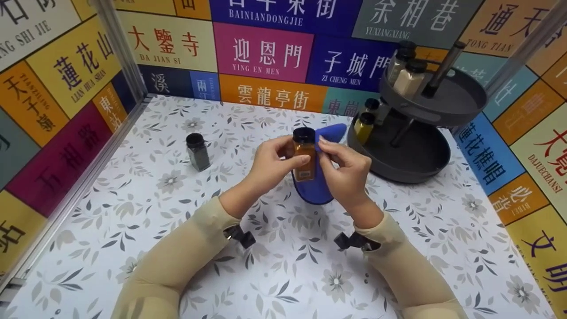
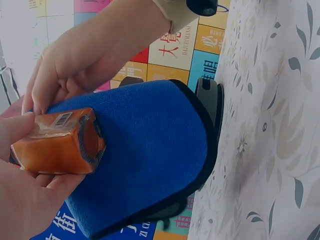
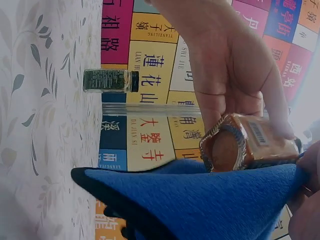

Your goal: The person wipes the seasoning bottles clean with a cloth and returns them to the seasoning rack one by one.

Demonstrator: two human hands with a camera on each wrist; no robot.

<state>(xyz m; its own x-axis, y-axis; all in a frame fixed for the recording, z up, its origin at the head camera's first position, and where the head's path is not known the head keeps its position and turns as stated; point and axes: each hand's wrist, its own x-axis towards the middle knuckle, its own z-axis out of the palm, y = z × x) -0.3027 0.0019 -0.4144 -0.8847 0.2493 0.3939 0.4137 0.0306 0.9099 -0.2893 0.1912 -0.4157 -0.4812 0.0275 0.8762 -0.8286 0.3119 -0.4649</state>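
A square spice jar (image 1: pixel 304 155) with orange-brown contents and a black lid is held upright above the table by my left hand (image 1: pixel 277 161), thumb across its front. My right hand (image 1: pixel 345 170) pinches a blue cloth (image 1: pixel 325 186) with dark edging, which hangs beside and behind the jar. In the left wrist view the cloth (image 2: pixel 150 145) spreads past the jar's base (image 2: pixel 92 142). The right wrist view shows the jar (image 3: pixel 255 142) against the cloth (image 3: pixel 220 200), my left fingers around it. Part of the cloth is hidden behind the jar and right hand.
To the left stands a second jar (image 1: pixel 198 152) with dark green contents and a black lid. A dark two-tier round rack (image 1: pixel 425 159) at the right holds several jars, including a yellow one (image 1: pixel 364 128). Sign-printed walls (image 1: pixel 266 53) border the flower-patterned table (image 1: pixel 283 266).
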